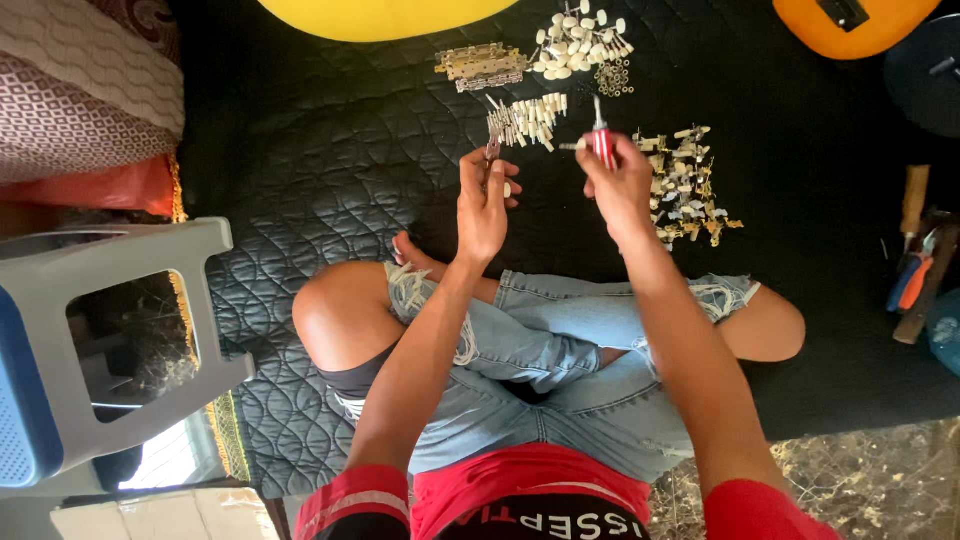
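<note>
Screwdriver (602,140), red-handled, clenched in right hand (620,185); left hand (483,200) pinches small metal tuner part (493,148). Part looks light, stiff, slippery: best gripped by edges.

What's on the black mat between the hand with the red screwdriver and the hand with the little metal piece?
Nothing lies there: in the head view, only bare quilted black mat shows between the left hand and right hand.

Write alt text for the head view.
A person sitting cross-legged on a black quilted mat holds a red-handled screwdriver in the right hand and a small metal part in the left hand, with piles of cream-and-brass parts ahead.
</note>
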